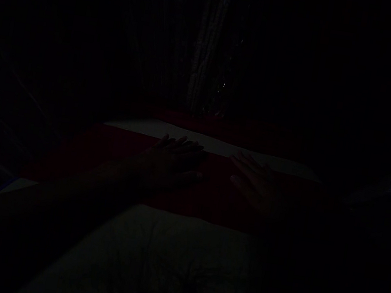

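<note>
On red cloth (210, 195), both hands (173, 162) flat, darkness-obscured

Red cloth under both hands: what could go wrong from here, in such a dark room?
1. The scene is very dark, so creases in the red cloth are hard to see and may go unnoticed.
2. Both the left hand and the right hand lie flat and open on it; pushing unevenly could skew the cloth over the pale surface.
3. Something shiny glints behind the cloth, too dim to identify; a far reach might knock it.
</note>
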The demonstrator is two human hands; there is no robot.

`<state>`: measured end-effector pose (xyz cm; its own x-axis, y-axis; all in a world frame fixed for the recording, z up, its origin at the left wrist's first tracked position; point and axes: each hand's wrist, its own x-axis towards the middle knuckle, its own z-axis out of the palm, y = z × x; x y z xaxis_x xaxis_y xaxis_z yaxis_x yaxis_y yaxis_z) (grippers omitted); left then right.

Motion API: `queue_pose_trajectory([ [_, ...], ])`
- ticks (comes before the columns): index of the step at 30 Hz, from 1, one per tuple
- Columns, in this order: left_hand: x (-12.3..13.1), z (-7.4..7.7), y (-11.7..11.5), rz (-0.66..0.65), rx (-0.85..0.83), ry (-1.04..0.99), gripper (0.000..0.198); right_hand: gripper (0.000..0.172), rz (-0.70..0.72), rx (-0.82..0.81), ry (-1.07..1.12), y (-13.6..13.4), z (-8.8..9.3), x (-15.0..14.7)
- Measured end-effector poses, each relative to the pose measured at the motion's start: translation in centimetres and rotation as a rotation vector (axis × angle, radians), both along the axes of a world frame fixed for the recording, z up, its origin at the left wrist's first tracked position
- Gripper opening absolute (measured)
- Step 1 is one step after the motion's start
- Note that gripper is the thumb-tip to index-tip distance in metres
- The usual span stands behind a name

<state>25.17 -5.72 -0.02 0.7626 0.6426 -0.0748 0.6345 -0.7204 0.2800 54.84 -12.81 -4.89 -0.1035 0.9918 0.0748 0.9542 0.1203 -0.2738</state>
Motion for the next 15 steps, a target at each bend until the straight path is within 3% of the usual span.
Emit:
queue_pose_trajectory([
  [8, -0.1, -1.1, 0.6, -0.031, 0.013, -0.028, 0.08, 0.084, -0.011, -0.071, -0.016, -0.2, 0.3, -0.5],
  [15, 0.0, -0.8, 0.3, -0.027, 0.001, -0.024, 0.08, 0.084, -0.011, -0.072, -0.018, -0.2, 0.1, -0.7],
])
